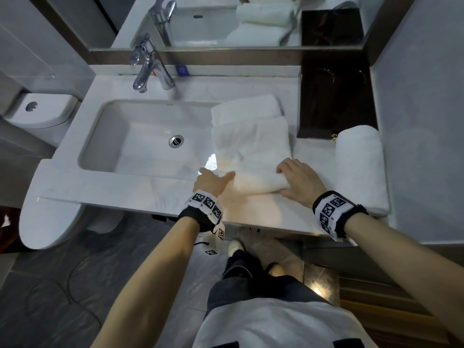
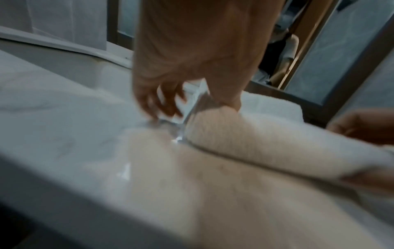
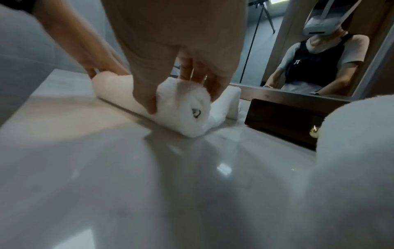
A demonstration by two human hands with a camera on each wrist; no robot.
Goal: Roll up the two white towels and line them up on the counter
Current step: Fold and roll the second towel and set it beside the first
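Note:
A white towel (image 1: 252, 144) lies flat on the marble counter (image 1: 113, 183) right of the sink, its near end wound into a roll (image 1: 253, 184). My left hand (image 1: 213, 175) holds the roll's left end, thumb on top and fingers curled beside it (image 2: 187, 101). My right hand (image 1: 288, 177) grips the right end (image 3: 183, 111), thumb on the near side and fingers over the top (image 3: 183, 94). A finished rolled towel (image 1: 359, 167) lies along the counter's right edge. Behind the flat towel sits a folded white towel (image 1: 246, 109).
The sink basin (image 1: 140, 141) and chrome faucet (image 1: 148, 69) are to the left. A dark wooden box (image 1: 336, 96) stands at the back right, against the mirror (image 1: 226, 21). A toilet (image 1: 42, 114) is beyond the counter's left end.

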